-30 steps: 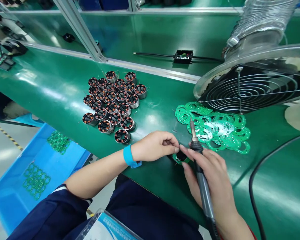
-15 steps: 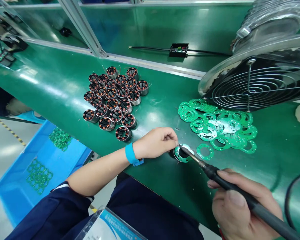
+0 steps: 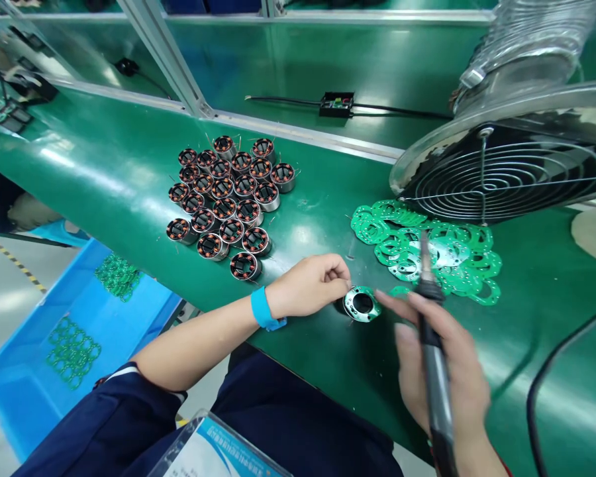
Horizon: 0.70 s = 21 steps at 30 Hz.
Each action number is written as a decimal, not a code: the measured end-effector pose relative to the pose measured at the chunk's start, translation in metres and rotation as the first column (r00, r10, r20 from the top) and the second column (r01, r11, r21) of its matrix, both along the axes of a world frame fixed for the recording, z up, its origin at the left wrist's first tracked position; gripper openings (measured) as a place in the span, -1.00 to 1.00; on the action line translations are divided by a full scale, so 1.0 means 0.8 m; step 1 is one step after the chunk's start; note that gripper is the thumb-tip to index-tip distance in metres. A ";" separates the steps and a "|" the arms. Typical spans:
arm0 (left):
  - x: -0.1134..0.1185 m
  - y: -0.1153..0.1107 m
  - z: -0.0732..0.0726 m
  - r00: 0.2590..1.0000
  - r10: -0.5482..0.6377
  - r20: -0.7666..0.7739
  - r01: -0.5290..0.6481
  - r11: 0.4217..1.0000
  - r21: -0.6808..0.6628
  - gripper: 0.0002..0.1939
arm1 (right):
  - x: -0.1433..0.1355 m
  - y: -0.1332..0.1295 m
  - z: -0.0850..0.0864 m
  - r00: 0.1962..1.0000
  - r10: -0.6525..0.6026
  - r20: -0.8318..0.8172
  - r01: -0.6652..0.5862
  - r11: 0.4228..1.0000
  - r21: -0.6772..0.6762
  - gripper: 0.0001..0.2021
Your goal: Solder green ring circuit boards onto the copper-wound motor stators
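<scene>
A ring-shaped green circuit board (image 3: 351, 309) lies on top of a round motor stator on the bench. My left hand (image 3: 315, 285) is closed in a pinch at its upper left edge; what the fingertips hold is too small to make out. In my right hand (image 3: 457, 371) is a soldering iron (image 3: 433, 351), its tip pointing up and away from the board. The right index finger reaches out to the board's right edge, at or very near it.
Several copper-wound stators (image 3: 223, 209) stand grouped at the left. A pile of green ring boards (image 3: 427, 248) lies right of centre, below a round fan with a wire guard (image 3: 484, 175). A black cable (image 3: 536, 391) curves at the right. Lower left, a blue bin (image 3: 144, 324) holds more boards.
The soldering iron's tip has lifted off the board and swung up to the right. My right hand has moved left, index finger stretched to the board. My left hand has stayed nearly still.
</scene>
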<state>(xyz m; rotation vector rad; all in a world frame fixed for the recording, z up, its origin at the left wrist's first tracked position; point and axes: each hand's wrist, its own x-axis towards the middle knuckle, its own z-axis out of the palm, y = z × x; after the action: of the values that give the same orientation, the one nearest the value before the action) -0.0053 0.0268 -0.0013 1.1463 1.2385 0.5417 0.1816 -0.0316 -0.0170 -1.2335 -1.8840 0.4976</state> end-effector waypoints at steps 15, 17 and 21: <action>0.001 -0.020 0.001 0.996 0.022 0.090 -0.027 0.998 0.057 -0.91 | -0.006 0.017 -0.006 0.953 0.105 0.284 -0.152 0.977 0.147 -0.55; 0.003 -0.020 -0.001 0.996 0.022 0.083 -0.028 0.997 0.075 -0.92 | -0.006 0.015 -0.004 0.948 0.130 0.289 -0.195 0.959 0.206 -0.50; 0.003 -0.021 -0.002 0.998 0.037 0.059 -0.043 0.994 0.101 -0.91 | -0.006 0.012 0.000 0.947 0.104 0.305 -0.186 0.949 0.253 -0.57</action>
<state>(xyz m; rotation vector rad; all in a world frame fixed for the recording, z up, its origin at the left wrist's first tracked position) -0.0030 0.0098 -0.0026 1.1856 1.1977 0.6704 0.1767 -0.0216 -0.0169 -1.0238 -2.2165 0.1204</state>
